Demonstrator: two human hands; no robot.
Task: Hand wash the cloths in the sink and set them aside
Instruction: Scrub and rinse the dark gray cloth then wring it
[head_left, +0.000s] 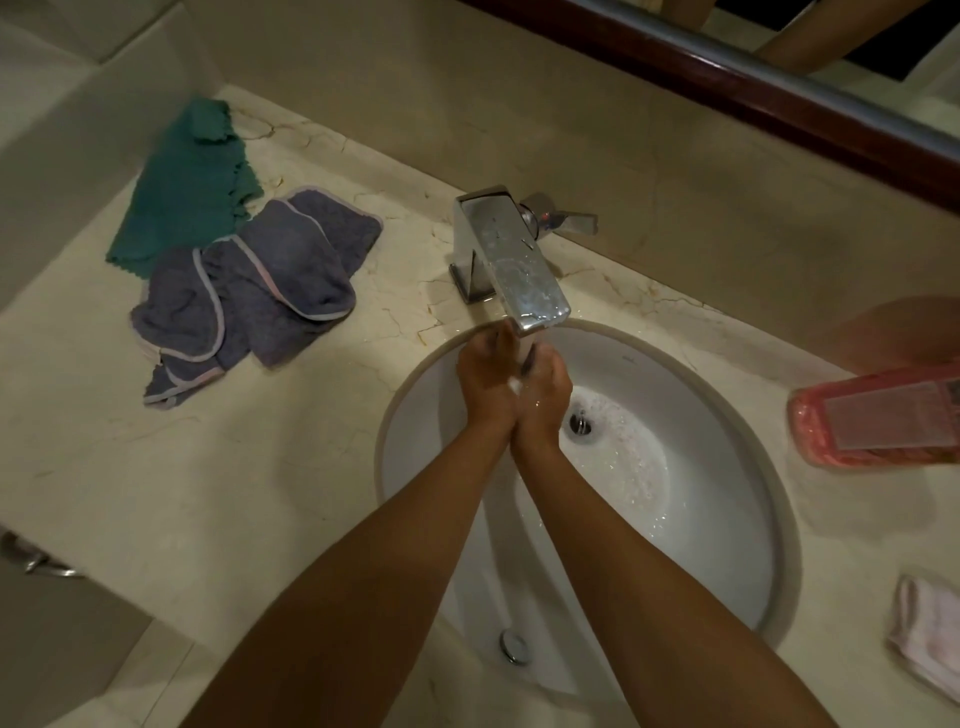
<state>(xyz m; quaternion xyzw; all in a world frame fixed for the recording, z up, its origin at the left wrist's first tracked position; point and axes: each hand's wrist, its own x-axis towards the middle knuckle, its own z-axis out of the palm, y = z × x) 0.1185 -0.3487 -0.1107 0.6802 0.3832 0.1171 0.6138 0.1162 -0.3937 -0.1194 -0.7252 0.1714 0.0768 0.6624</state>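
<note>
Both hands are held together under the square chrome faucet (511, 260), over the round white ceramic sink (717, 519). Left hand (485, 382) and right hand (543, 397) are pressed side by side; the fingers are partly hidden by the spout — whether they are straight or curled cannot be told. Water pools around the drain (580, 422). On the beige marble table (208, 467), left of the sink, lie a crumpled purple-grey terry cloth (249, 291) and a teal-green cloth (187, 192), touching. A pink cloth (930, 629) lies at the right edge.
</note>
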